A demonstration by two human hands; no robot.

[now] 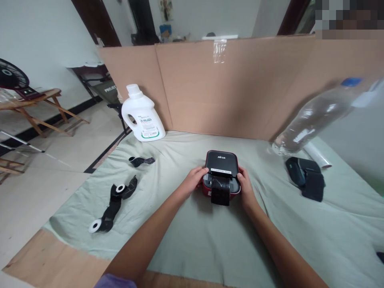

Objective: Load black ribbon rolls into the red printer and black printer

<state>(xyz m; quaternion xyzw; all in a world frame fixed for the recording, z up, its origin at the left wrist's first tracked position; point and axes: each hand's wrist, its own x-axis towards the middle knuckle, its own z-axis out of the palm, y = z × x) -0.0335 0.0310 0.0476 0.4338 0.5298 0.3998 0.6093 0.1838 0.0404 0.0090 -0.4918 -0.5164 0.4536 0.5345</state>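
A small black-and-red label printer (222,158) rests on the pale green cloth in front of me, and a black ribbon (221,191) hangs from its front slot. My left hand (195,181) grips the printer's left side, thumb near the lid seam. On the opposite side my right hand (246,187) holds it, fingers partly hidden behind the casing. To the left lie loose black ribbon rolls (112,206) with white cores, partly unwound. Beyond them is a smaller curled black strip (141,161).
A white detergent jug (142,114) stands at the back left, by the cardboard panel (216,92). A large clear bottle (315,116) with a blue cap leans at the right. Near it lie a white tube (319,155) and a dark device (306,178). The cloth (186,256) is wrinkled.
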